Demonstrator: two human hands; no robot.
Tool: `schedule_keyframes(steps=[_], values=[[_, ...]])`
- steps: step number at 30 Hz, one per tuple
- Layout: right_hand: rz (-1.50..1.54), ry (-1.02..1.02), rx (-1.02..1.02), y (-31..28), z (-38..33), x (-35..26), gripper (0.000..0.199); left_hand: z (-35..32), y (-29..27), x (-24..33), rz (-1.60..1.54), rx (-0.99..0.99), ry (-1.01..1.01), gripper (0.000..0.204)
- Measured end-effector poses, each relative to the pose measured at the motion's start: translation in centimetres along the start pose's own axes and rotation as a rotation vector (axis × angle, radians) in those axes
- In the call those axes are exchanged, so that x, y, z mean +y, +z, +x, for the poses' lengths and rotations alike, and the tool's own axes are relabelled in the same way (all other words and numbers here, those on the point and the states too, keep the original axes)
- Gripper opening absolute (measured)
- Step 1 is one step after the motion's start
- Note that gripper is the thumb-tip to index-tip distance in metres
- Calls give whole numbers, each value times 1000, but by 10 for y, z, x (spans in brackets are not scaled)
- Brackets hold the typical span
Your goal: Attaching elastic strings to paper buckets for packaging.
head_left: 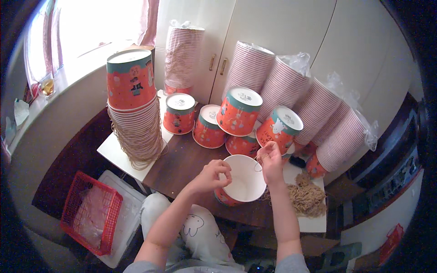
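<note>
Now, my left hand (pixel 210 175): fingers curled on the rim of the white-inside paper bucket (pixel 241 179) at the desk's (pixel 182 164) near edge.
Right hand (pixel 271 159): pinching a thin string handle (pixel 258 163) at the bucket's rim.
String pile (pixel 306 196): by the desk's right edge.
Tall bucket stack (pixel 134 107): left corner.

A room in a home is being used as a piecework station: cream wardrobe doors (pixel 255 50) and a curtained window (pixel 91 22) are being crowded by stacked paper buckets (pixel 136 113), with a pile of string handles (pixel 307 198) lying on the dark surface (pixel 186 164).
</note>
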State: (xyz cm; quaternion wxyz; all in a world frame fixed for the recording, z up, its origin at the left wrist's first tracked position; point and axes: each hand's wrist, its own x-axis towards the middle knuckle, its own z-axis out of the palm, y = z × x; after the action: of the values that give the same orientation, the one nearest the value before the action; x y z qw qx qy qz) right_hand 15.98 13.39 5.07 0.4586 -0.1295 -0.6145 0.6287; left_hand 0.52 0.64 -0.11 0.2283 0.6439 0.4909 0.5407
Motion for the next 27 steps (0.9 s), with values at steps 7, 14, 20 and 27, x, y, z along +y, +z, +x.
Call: schedule_keyframes(steps=[7,14,20,27], values=[[114,-12,39,-15,4,-14,13,-9,-21,16,197,-120,-131,11],[138,-63,58,-21,4,-24,12,-9,-22,2,112,-202,-103,10],[-249,-44,3,-31,6,-24,10,-10,-23,0,69,-221,-148,15],[-1464,-295,-325,-11,-16,-19,16,-10,-26,15,204,-174,-195,18]])
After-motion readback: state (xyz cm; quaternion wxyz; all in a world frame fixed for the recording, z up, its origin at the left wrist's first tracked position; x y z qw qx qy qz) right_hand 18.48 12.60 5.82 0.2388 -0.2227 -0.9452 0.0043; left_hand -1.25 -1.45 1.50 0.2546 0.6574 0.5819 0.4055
